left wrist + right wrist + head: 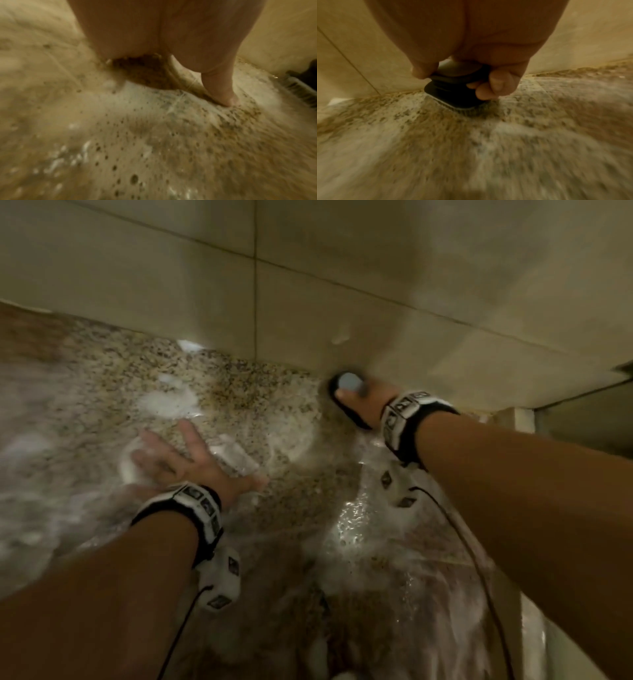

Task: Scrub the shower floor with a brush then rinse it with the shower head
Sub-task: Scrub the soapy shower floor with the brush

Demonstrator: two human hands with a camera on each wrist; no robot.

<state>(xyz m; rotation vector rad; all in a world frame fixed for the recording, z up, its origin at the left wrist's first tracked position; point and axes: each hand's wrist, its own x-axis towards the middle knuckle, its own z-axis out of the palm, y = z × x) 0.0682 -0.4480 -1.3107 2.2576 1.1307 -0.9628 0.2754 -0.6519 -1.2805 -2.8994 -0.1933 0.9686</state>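
Observation:
A black scrub brush with a grey top knob sits bristles-down on the speckled granite shower floor, right at the foot of the tiled wall. My right hand grips it from above, fingers curled round its body. The left hand lies flat with fingers spread on the wet, foamy floor to the left, fingertips touching the stone. In the left wrist view the brush shows at the right edge. No shower head is in view.
Beige wall tiles with dark grout lines rise behind the floor. Soap foam and water cover much of the floor. A raised threshold and a darker opening lie at the right. Cables hang from both wristbands.

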